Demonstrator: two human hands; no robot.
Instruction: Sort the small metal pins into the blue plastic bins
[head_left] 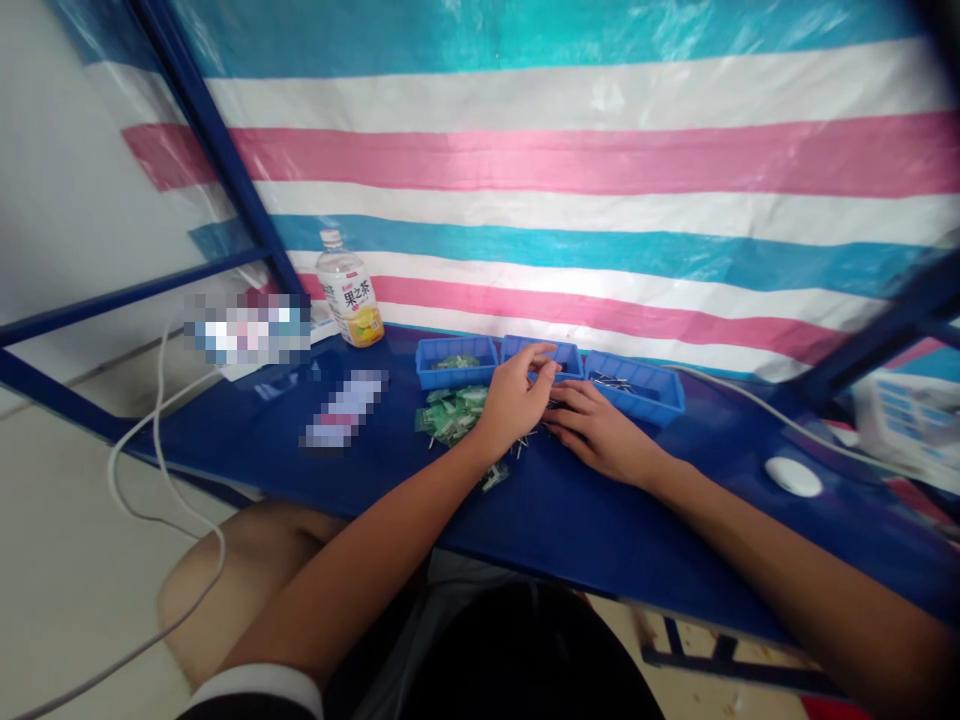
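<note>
My left hand [519, 392] is held over the front of the middle blue bin [544, 346], its fingers bent loosely and the thumb a little apart from them. I see nothing held in it. Close beside it, my right hand [606, 432] rests palm down with fingers stretched over a scatter of thin dark and silvery metal pins [523, 443]; its fingertips are partly hidden. Left of the pins lies a heap of small green-tinted clear packets [454, 414]. More packets sit in the left blue bin [456, 378], and loose pins lie in the right blue bin [634, 400].
A labelled drink bottle [350, 290] stands at the back left of the blue table [360, 465]. A blurred-out flat item [345, 410] lies in front of it. To the right are a white mouse [793, 477] and a cable [765, 408]. A striped sheet [570, 160] hangs behind.
</note>
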